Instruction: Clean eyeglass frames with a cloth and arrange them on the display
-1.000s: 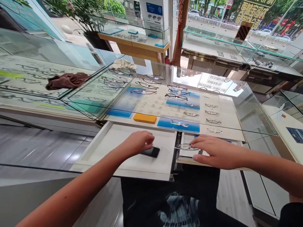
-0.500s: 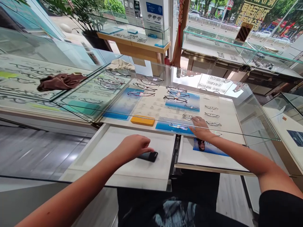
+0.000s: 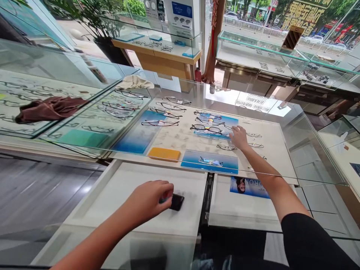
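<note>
My right hand (image 3: 239, 137) reaches inside the glass display case, its fingers at the right end of a pair of glasses (image 3: 227, 130) on the upper blue card. Below it, another pair (image 3: 226, 147) lies on the beige base. My left hand (image 3: 157, 197) is curled above the open white drawer (image 3: 118, 195), thumb and fingers brought together; whether anything is between them cannot be made out. Just beyond its fingers a black phone (image 3: 177, 202) lies in the drawer. An orange case (image 3: 164, 154) and a lower blue card (image 3: 191, 160) with glasses (image 3: 210, 162) lie near the front.
Several dark-framed glasses (image 3: 206, 129) fill the case. A brown cloth (image 3: 50, 108) and a beige cloth (image 3: 135, 81) lie on the glass at the left. A second drawer holds a printed card (image 3: 249, 186). More glass counters (image 3: 261, 48) stand behind.
My right hand has moved deeper into the case, from the lower glasses to those on the upper card. My left hand has curled more. The view has shifted slightly.
</note>
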Motion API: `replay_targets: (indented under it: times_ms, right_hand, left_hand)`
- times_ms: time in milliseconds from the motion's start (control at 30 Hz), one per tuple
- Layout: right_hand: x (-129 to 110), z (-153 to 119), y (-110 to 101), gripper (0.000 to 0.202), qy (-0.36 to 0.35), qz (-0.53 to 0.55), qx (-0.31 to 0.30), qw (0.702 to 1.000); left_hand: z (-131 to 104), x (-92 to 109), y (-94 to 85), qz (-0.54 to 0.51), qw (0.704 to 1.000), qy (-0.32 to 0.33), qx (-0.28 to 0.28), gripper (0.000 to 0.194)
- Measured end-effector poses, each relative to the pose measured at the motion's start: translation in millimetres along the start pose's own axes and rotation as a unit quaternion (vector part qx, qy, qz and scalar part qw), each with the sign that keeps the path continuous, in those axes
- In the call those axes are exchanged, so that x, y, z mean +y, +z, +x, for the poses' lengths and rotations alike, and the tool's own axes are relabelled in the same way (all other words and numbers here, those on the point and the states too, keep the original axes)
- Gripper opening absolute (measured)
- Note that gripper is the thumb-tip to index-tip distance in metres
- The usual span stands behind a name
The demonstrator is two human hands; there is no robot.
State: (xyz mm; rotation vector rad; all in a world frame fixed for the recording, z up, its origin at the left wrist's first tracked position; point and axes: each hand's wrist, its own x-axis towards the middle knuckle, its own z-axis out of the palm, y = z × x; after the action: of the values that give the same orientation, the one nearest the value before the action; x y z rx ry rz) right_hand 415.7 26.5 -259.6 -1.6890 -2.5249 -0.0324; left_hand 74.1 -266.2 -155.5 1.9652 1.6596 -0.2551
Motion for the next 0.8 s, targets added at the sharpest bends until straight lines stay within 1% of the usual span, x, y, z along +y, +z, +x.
replay_targets:
  times_ms: [67, 233, 367, 500, 600, 800]
  right_hand:
    - [2.5, 9.9, 5.7, 0.061, 0.000, 0.001, -0.002, 1.000]
    - [8.0, 28.9, 16.5, 0.059, -0.007, 0.002, -0.010, 1.000]
    - [13.5, 42.1, 17.5, 0.059, -0.005, -0.003, -0.007, 1.000]
    - [16.4, 52.9, 15.5, 0.061, -0.001, -0.007, -0.004, 1.000]
    - [13.8, 55.2, 17.4, 0.060, -0.016, -0.005, -0.019, 1.000]
    - [6.5, 48.7, 25.4, 0.060, -0.032, -0.004, -0.042, 0.999]
  left_hand:
    - [-0.8, 0.7, 0.2, -0.006, 1.000, -0.001, -0.006, 0.007]
    - [-0.6, -0.6, 5.6, 0.010, 1.000, -0.003, -0.017, 0.007]
    - [-0.3, -3.1, 12.5, 0.016, 1.000, 0.010, -0.020, 0.007]
    - [0.3, -4.4, 14.1, 0.006, 1.000, 0.011, -0.024, 0.007]
    - [0.9, -4.3, 12.0, 0.005, 0.999, 0.010, -0.031, 0.007]
    - [2.5, -2.4, 7.7, 0.011, 0.999, 0.012, -0.045, 0.008]
